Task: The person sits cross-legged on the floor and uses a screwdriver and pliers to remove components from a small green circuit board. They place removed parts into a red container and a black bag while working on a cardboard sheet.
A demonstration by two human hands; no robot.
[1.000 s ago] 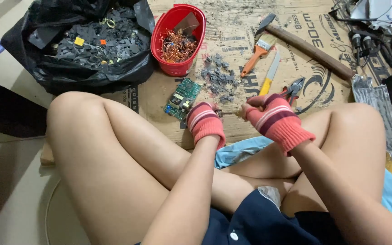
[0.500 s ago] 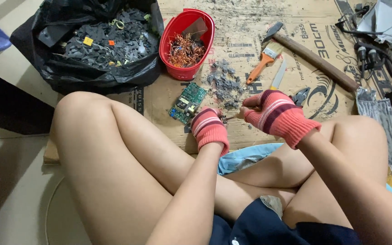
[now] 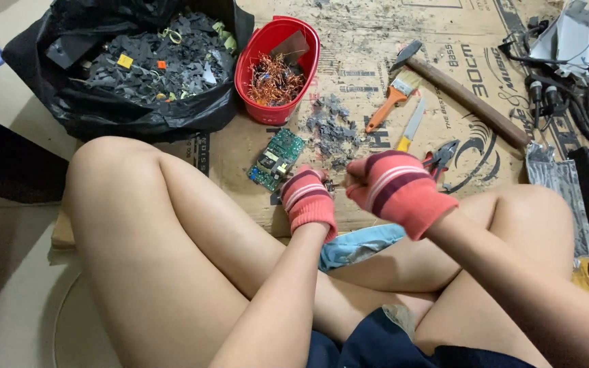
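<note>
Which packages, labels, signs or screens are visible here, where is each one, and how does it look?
Flattened brown cardboard box: spread on the floor under the tools, with black printed lettering and a swirl mark.
Black plastic bag: upper left, open, filled with dark scrap pieces.
Red plastic basket: right of the bag, oval, containing copper wire.
No screens or signs are in view.

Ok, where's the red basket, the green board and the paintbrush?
red basket [image 3: 257,109], head view, on its front wall.
green circuit board [image 3: 275,159], head view, on the middle of its face.
paintbrush [image 3: 381,113], head view, on its orange handle.
</note>
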